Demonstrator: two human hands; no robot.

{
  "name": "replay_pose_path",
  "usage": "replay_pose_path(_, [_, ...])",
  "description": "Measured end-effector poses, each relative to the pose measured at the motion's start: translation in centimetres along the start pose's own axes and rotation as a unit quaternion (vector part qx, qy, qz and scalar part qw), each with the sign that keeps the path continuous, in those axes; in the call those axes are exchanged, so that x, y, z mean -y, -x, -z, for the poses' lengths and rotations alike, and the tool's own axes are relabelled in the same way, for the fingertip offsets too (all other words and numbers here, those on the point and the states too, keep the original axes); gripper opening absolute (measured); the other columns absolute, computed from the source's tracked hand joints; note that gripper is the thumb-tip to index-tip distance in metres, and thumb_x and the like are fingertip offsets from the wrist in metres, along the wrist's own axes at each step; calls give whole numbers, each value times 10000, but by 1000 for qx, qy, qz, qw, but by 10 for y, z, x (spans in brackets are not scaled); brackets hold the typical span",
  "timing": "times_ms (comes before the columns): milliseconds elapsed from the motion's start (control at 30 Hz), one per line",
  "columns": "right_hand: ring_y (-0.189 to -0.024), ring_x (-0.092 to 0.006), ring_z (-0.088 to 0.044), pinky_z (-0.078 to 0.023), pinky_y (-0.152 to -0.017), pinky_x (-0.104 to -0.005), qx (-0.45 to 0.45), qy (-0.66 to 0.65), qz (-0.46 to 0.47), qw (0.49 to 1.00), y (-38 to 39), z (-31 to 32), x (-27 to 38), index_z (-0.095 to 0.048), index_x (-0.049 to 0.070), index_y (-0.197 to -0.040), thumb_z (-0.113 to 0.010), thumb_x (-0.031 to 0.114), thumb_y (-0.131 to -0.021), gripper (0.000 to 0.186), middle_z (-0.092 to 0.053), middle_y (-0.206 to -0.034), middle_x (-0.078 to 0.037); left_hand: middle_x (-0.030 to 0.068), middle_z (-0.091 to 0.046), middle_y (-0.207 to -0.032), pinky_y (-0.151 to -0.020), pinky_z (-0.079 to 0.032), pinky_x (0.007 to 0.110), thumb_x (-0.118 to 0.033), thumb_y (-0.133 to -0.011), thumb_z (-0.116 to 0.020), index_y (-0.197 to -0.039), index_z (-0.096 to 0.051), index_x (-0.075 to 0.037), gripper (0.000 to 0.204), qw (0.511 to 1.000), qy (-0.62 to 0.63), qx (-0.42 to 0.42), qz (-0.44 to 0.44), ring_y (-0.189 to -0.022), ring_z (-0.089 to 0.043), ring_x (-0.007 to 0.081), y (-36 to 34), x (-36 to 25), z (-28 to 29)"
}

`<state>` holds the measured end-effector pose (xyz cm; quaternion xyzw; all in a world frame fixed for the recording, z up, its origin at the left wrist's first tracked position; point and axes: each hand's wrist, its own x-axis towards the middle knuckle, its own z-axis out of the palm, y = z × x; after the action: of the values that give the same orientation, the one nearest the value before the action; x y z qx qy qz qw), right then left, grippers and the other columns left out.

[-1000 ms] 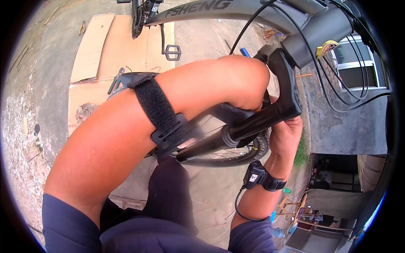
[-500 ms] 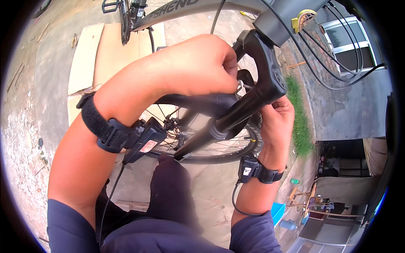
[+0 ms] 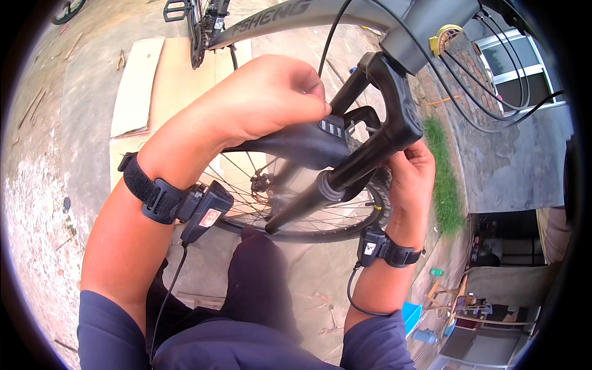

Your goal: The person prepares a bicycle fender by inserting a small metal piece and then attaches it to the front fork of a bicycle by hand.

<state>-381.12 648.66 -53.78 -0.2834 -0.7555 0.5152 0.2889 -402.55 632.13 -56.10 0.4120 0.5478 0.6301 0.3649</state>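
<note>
Front mudguard (image 3: 302, 148), black and curved, running in from the left of the suspension fork (image 3: 370, 151), pale-slotted patch close beside the fork's arch, over the front wheel (image 3: 314, 235). Left hand (image 3: 280, 95) just left of the fork, above the mudguard; fingers curled in, thumb and forefinger pressed together, tips right by the slotted patch; cannot tell if touching it or pinching some small part. Right hand (image 3: 411, 176) on the right side of the fork, close against the near leg; fingers bent, thumb toward the leg, tips partly hidden behind it; cannot tell if pinching anything.

Progress, judging from this view: front wheel sitting below the fork, mudguard roughly lined up at the arch, so placing apparently done. Fastening likely in hand, not visibly finished; small metal bits showing at the arch, but cannot tell if seated or tight. Left to do, probably: securing and checking the mudguard. Control cables (image 3: 459, 102) looping free to the right of the fork, cable ends apparently unconnected, so likely open too. Down tube (image 3: 271, 23) above and left of the fork; cardboard (image 3: 132, 92) on the ground well left of it, pliers (image 3: 121, 60) farther left
</note>
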Motion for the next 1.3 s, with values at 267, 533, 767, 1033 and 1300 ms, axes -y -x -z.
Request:
replay_pose_path(267, [-724,-57,-601,-478,-631,-197,8,-3,2,1000,-2,1,-1,-697,0,-1059,-668,145,-954,181,-700,-881,-13,-77,-529,-735,-499,-273,179,-130,-832,-729,-863,-613,-65,137,995,101,-8,14,-596,-398,-12,31,-2,14])
replay_pose_path(533, [-739,-72,-612,-485,-653,-211,18,8,5,1000,-3,8,-3,-698,12,-1063,-678,175,-951,198,-705,-899,-27,-54,-548,-744,-493,-286,177,-120,-852,-723,-899,-616,-46,138,978,206,-8,32,-575,-406,3,60,7,14])
replay_pose_path(767, [-732,-91,-626,-451,-616,-205,-96,76,69,990,16,4,20,-674,-12,-1085,-656,117,-951,187,-693,-894,-49,-31,-567,-817,-621,-400,199,-37,-860,-703,-888,-606,-37,101,961,273,19,52,-708,-494,33,83,11,-2])
replay_pose_path(1033, [-714,-161,-641,-501,-620,-228,109,109,171,973,97,-42,57,-690,-43,-1056,-801,51,-751,338,-663,-901,-146,-30,-593,-865,-665,-442,194,-49,-893,-698,-947,-608,-31,106,938,318,108,87,-769,-538,31,102,9,-35])
replay_pose_path(1300, [-752,-183,-638,-506,-684,-285,118,120,98,981,97,-71,52,-716,-2,-899,-746,-63,-730,182,-691,-802,-91,2,-616,-900,-679,-459,207,-81,-937,-659,-989,-610,-24,91,927,363,73,63,-787,-561,54,109,22,-41])
